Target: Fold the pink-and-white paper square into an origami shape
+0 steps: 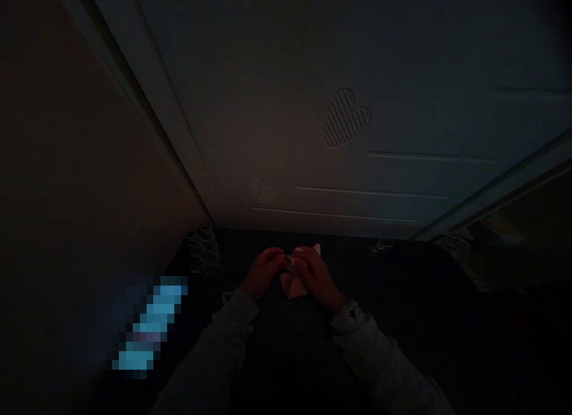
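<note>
Two bare hands meet just below the middle of the frame, over one small piece of pale pinkish folded paper (294, 287). The light is very dim. The right hand (315, 275) lies across the paper with its fingers bent in and closed on it; one corner juts out above the knuckles and a broader, pointed part shows below. The left hand (264, 271) comes in from the other side, fingers curled, tips at the paper's left edge; whether they pinch it or only touch it, I cannot tell in this darkness. Two light grey fabric sleeves, one per arm, run down to the bottom of the frame.

The paper is at one dark, fine-lined tabletop (286, 343). At its far left corner, left of centre in the frame, stands one cluster of clear, round-rimmed vessels (204, 251), several of them, too dim to count exactly. One more small clear object (382, 246) sits near the far edge, right of centre. In the lower left is one bright blue, pixelated rectangle (152, 322).

Filling the upper middle is one pale panel (268, 105) bearing two ribbed hearts, the larger (345, 120) above and right of the smaller (263, 190), with several straight horizontal grooves.
</note>
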Demonstrator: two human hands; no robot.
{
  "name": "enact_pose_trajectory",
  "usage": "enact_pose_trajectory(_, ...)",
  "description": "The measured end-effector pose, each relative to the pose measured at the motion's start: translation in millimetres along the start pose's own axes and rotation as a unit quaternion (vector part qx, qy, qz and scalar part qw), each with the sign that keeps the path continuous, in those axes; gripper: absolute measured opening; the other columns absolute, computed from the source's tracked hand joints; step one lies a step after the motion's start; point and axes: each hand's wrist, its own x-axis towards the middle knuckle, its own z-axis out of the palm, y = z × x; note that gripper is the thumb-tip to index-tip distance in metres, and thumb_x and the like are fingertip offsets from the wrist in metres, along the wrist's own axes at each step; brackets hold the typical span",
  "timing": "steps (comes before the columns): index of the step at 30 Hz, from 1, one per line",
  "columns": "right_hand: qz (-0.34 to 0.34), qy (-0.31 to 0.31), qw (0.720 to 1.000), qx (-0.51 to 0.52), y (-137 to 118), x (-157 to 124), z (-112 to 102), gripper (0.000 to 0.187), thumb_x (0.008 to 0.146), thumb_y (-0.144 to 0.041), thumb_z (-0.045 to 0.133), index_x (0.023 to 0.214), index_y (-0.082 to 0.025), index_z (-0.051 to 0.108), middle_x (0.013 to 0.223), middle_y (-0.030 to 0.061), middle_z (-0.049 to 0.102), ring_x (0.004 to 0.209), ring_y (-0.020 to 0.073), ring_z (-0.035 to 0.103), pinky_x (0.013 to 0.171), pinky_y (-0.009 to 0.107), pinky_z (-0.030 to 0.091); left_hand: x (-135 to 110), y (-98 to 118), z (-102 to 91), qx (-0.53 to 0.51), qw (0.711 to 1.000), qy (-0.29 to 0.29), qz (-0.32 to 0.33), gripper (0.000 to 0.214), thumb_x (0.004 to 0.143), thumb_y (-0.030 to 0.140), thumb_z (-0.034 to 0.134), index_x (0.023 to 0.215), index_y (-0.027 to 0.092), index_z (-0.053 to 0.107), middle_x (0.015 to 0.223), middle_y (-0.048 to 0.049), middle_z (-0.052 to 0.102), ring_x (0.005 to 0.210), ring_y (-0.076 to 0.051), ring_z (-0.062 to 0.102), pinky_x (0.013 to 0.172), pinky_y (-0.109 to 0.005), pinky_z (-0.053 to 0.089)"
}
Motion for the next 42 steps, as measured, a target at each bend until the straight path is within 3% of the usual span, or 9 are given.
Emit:
enact_pose_trajectory(9,-0.001,0.001,1.0,-0.031,-0.6,0.0,4.7,0.018,0.079,-0.026,0.046,0.093,-0.019,0.055,0.096,0.0066,0.056,0.093,0.0165,0.05,0.082,0.032,0.04,-2.7,3.6,1.8,-0.027,0.999,-0.019,0.006,0.02,0.064,0.021,0.062,0.082,0.014,0.058,0.076,-0.0022,0.059,0.073,-0.012,0.055,0.071,-0.027,0.041)
enact_pose_trajectory(18,0.043,-0.013,0.997,-0.057,1.1,0.3,7.5,0.023,0.074,-0.031,0.052,0.093,-0.018,0.054,0.092,0.0065,0.058,0.088,0.0174,0.053,0.076,0.031,0.042,-2.6,3.8,1.4,-0.019,1.0,-0.004,0.009,0.024,0.06,0.016,0.063,0.084,0.015,0.06,0.083,-0.0034,0.06,0.078,-0.013,0.055,0.073,-0.028,0.041)
enact_pose_trajectory(28,0.08,-0.031,0.992,-0.096,-7.9,1.7,5.0,0.022,0.083,-0.032,0.036,0.082,-0.019,0.054,0.075,0.003,0.058,0.068,0.014,0.054,0.061,0.025,0.041,-2.0,3.9,2.6,0.013,1.0,-0.004,0.006,0.024,0.058,0.018,0.065,0.081,0.015,0.059,0.077,-0.002,0.06,0.072,-0.013,0.054,0.069,-0.028,0.04)
enact_pose_trajectory(36,0.089,0.029,0.995,-0.031,-0.1,0.9,5.3,0.023,0.083,-0.03,0.036,0.084,-0.018,0.055,0.079,0.0039,0.06,0.074,0.0151,0.055,0.067,0.027,0.043,-0.6,0.3,2.2,0.133,0.99,-0.007,0.034,0.023,0.061,0.028,0.062,0.08,0.016,0.059,0.07,-0.0002,0.058,0.057,-0.009,0.048,0.057,-0.024,0.038)
enact_pose_trajectory(42,0.024,0.026,0.998,-0.048,-4.3,0.1,4.3,0.018,0.077,-0.03,0.047,0.09,-0.018,0.054,0.09,0.0067,0.056,0.086,0.0174,0.053,0.076,0.03,0.042,2.2,-0.7,1.3,0.129,0.991,0.018,0.023,0.024,0.064,0.036,0.059,0.077,0.016,0.058,0.061,0.0015,0.054,0.052,-0.009,0.047,0.052,-0.023,0.036)
